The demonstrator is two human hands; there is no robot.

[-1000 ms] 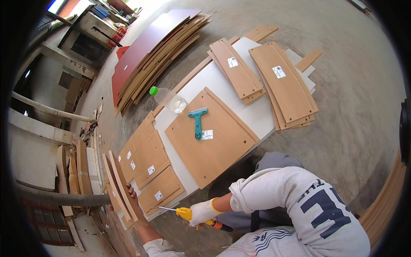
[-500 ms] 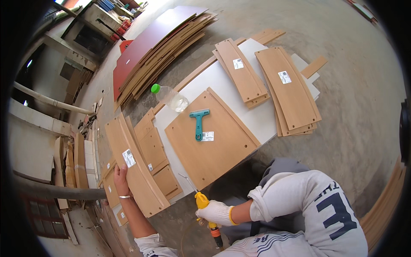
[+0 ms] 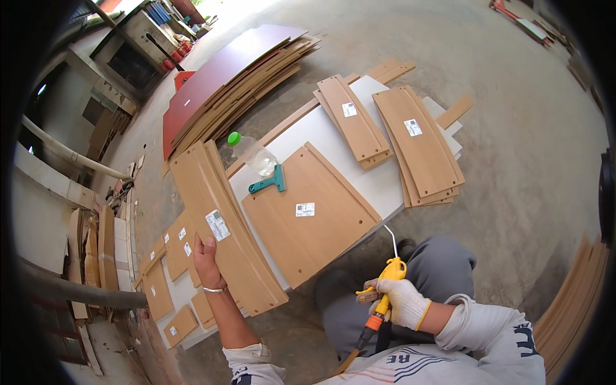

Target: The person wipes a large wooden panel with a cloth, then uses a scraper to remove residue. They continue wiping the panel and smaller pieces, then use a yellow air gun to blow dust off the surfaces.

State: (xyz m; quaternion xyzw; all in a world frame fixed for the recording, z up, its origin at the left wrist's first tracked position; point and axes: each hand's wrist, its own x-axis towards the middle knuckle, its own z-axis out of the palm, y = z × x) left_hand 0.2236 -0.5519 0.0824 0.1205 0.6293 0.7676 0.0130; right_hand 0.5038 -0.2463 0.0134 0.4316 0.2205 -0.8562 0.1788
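The gloved right hand (image 3: 401,301) is wrapped around a yellow air blow gun (image 3: 387,282) above the lap, nozzle aimed at the white board (image 3: 333,122). The bare left hand (image 3: 206,260) grasps the near edge of a long curved wooden panel (image 3: 221,221), which extends away beside the flat panel (image 3: 308,212). Beyond these lie a teal scraper (image 3: 269,184) and a plastic bottle (image 3: 251,153).

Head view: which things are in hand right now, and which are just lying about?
In hand:
- long curved panel, left hand
- yellow air gun, gloved right hand

Lying about:
- teal scraper
- green-capped bottle
- flat panel
- two panel stacks
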